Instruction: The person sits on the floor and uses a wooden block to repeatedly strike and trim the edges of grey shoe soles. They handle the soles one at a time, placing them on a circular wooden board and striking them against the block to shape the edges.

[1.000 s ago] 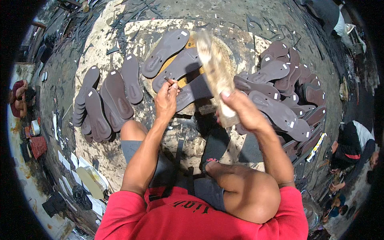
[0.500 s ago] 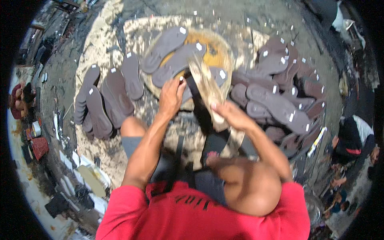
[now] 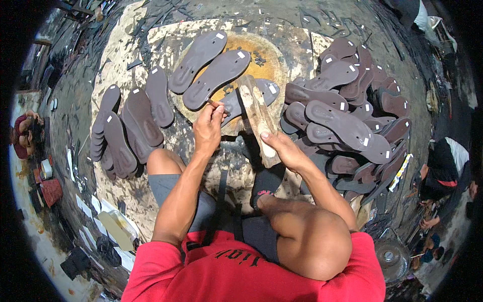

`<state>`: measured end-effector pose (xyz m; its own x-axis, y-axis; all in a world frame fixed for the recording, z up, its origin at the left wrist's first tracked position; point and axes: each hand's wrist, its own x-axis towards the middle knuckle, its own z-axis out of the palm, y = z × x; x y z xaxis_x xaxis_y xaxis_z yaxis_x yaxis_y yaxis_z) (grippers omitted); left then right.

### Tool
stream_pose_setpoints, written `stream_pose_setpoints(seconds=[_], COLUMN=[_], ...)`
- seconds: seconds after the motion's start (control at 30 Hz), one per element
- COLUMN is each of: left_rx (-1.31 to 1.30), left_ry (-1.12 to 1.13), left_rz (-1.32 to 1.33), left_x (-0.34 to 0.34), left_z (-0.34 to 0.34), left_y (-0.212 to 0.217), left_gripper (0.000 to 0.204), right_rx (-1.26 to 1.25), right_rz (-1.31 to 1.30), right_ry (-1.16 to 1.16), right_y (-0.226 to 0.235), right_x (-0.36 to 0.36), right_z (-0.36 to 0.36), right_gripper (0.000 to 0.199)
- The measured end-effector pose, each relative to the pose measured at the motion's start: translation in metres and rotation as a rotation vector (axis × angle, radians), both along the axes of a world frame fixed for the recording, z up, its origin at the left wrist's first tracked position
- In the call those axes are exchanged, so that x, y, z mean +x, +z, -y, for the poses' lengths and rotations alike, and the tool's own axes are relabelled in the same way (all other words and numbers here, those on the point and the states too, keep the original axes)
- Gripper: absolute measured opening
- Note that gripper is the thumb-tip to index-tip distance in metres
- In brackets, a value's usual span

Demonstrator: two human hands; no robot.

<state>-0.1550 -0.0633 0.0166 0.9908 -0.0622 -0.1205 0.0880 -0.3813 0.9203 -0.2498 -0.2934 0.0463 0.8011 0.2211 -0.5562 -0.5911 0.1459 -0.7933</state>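
Observation:
My left hand point(image 3: 207, 128) is closed around a short, thin, rod-like punch point(image 3: 213, 102), its tip by the heel of a dark brown sandal sole point(image 3: 217, 78). With my right hand point(image 3: 288, 151) I grip the lower end of a rough wooden block point(image 3: 258, 115), used surface worn and pale. The block slants over another sole point(image 3: 266, 91), hiding part of it. Both soles, and a third sole point(image 3: 198, 58) beyond, lie on a round yellowish board point(image 3: 278, 55). Small holes and white labels show on the soles.
Several soles point(image 3: 136, 121) lie overlapping at the left. A larger heap of soles point(image 3: 347, 121) spreads at the right. Small dark bits point(image 3: 258, 59) lie on the board. A fan point(image 3: 390, 255) stands at lower right, and another person point(image 3: 443, 171) sits at the far right.
The wooden block has turned slightly more upright and dropped a little. My left hand has shifted slightly left and the punch tip now shows near the sole's heel.

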Motion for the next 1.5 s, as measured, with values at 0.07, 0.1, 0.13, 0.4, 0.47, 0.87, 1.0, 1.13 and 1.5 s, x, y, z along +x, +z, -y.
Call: stream_pose_setpoints(seconds=[0.07, 0.1, 0.13, 0.4, 0.47, 0.87, 1.0, 1.13, 1.5], left_rx=[-0.080, -0.031, -0.008, 0.179, 0.200, 0.246, -0.292, 0.168, 0.581], left_ry=[0.020, 0.015, -0.003, -0.153, -0.184, -0.209, 0.221, -0.486, -0.644], left_rz=[0.007, -0.022, -0.022, 0.349, 0.373, 0.536, 0.101, 0.175, 0.345], left_x=[0.003, 0.004, 0.006, 0.002, 0.002, 0.003, 0.006, -0.023, 0.044], left_z=[-0.001, -0.002, -0.003, -0.002, -0.004, -0.002, -0.010, 0.000, -0.019], left_y=[0.001, 0.003, 0.005, 0.001, -0.003, -0.010, 0.028, 0.055, 0.022], left_gripper=[0.023, 0.023, 0.022, 0.014, 0.014, 0.021, 0.027, 0.021, 0.079], right_rx=[0.029, 0.037, 0.010, -0.174, -0.236, -0.085, -0.269, -0.405, -0.547], right_rz=[0.054, 0.076, 0.046, 0.297, 0.477, -0.096, -0.106, 0.235, 0.279], right_ry=[-0.007, -0.040, -0.026, -0.114, -0.316, 0.226, 0.246, -0.039, -0.349], right_y=[0.009, 0.014, 0.020, 0.162, 0.192, -0.025, -0.035, -0.032, -0.001], right_x=[0.001, 0.003, 0.008, 0.065, 0.060, 0.004, -0.012, -0.011, 0.033], right_z=[0.005, 0.006, 0.008, 0.026, 0.028, 0.032, 0.017, -0.011, 0.023], right_gripper=[0.045, 0.046, 0.047, 0.054, 0.058, 0.068, 0.070, 0.068, 0.053])
